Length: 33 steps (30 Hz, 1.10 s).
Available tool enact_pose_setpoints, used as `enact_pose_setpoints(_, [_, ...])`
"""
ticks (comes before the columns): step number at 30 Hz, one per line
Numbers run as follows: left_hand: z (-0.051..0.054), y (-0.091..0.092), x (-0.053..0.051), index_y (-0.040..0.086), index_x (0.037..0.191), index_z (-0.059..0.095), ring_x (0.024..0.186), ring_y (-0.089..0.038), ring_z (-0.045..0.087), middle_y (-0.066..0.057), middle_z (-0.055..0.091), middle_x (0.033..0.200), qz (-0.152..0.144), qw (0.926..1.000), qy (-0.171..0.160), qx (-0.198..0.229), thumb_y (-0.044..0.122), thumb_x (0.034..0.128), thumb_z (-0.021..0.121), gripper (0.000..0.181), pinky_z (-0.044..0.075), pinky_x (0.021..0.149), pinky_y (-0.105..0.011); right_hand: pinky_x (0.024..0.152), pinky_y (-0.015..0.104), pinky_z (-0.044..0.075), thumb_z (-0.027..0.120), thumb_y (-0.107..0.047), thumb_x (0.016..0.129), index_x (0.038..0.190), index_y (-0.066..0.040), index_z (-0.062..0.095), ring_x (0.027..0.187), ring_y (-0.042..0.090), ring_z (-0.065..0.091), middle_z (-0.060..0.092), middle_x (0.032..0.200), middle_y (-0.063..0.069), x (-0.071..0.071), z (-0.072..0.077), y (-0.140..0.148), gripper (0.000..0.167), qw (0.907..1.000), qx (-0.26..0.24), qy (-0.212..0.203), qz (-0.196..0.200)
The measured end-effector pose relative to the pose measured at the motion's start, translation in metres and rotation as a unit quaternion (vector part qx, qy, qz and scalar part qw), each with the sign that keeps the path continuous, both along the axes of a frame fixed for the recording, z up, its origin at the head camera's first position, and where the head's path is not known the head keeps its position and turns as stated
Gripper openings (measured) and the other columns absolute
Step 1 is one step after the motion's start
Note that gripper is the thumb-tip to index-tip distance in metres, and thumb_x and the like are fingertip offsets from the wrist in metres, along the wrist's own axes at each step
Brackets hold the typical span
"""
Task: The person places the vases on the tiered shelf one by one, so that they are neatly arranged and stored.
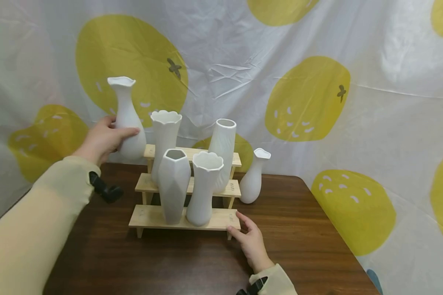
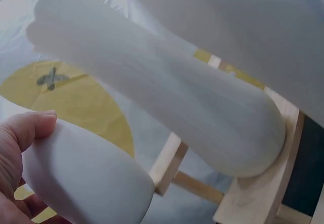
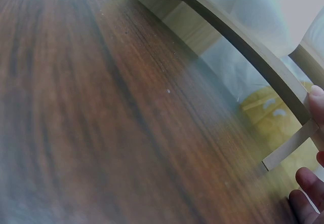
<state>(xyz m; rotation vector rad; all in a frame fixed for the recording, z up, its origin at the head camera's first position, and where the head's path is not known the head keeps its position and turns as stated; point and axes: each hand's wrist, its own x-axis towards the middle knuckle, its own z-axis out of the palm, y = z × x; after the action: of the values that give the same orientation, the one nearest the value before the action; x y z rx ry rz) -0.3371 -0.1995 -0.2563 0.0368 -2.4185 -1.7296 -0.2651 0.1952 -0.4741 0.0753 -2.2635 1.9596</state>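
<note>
My left hand (image 1: 105, 139) grips a white vase (image 1: 125, 104) with a wavy rim and narrow neck, thumb across its rounded body. The vase is upright beside the left end of the top shelf; whether its base touches is unclear. My right hand (image 1: 252, 243) holds the right end of the lowest shelf of a three-tier wooden stand (image 1: 147, 215), thumb at the front edge. On the lowest shelf stand a faceted vase (image 1: 174, 184) and a scalloped-rim vase (image 1: 204, 184). The middle shelf bears a taller scalloped vase (image 2: 152, 77) and a round-mouthed vase (image 1: 222, 151).
Another wavy-rimmed white vase (image 1: 252, 184) stands on the brown wooden table (image 1: 299, 229), right of the stand. A white curtain (image 1: 221, 61) with yellow fruit shapes hangs behind the table's back edge. Black straps (image 1: 105, 188) circle both sleeves.
</note>
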Motion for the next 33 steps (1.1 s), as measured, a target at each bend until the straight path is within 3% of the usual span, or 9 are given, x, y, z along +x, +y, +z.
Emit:
enact_pose_setpoints(15, [0.007,0.027,-0.020,0.000,0.149,0.023,0.122,-0.039,0.042,-0.024,0.035,0.146,-0.017,0.9998,0.006,-0.001,0.031,0.0874,0.070,0.084,0.040,0.096,-0.053,0.084,0.021,0.045,0.075,-0.010,0.085,0.137,0.003,0.048,0.116,0.031,0.053,0.056,0.129,0.022,-0.004,-0.003,0.002,0.060,1.0000,-0.003,0.001,0.000])
enact_pose_setpoints(33, [0.002,0.041,-0.038,0.001,0.150,0.022,0.121,-0.038,0.041,-0.026,0.037,0.143,-0.026,0.9996,-0.002,0.009,0.019,0.0915,0.059,0.071,0.040,0.095,-0.049,0.083,0.021,0.046,0.075,-0.011,0.084,0.137,0.002,0.049,0.114,0.028,0.055,0.056,0.129,0.022,-0.002,-0.003,0.003,0.060,1.0000,-0.003,0.008,0.002])
